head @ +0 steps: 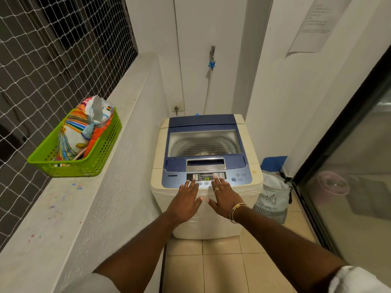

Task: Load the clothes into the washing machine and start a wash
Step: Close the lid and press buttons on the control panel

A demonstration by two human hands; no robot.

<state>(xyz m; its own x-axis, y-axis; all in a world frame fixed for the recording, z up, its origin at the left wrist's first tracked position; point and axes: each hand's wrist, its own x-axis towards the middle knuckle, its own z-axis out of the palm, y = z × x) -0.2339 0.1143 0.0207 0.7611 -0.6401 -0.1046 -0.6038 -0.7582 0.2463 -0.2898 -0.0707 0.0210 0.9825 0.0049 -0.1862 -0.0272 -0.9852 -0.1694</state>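
Note:
A cream top-loading washing machine (249, 149) with a blue lid stands against the far wall. Its lid (204, 142) is closed and some dark laundry shows dimly through the window. The control panel (206, 177) is lit and its green display reads 14. My left hand (186, 200) lies flat, fingers spread, with its fingertips at the panel's lower left. My right hand (224, 196), wearing a ring and bracelets, is spread the same way at the panel's lower middle. Neither hand holds anything.
A green plastic basket (103, 153) with colourful detergent bags sits on the grey ledge at the left, under netting. A white laundry bag (273, 197) stands on the tiled floor right of the machine. A glass sliding door (349, 166) borders the right. A tap (212, 58) and hose hang on the wall behind.

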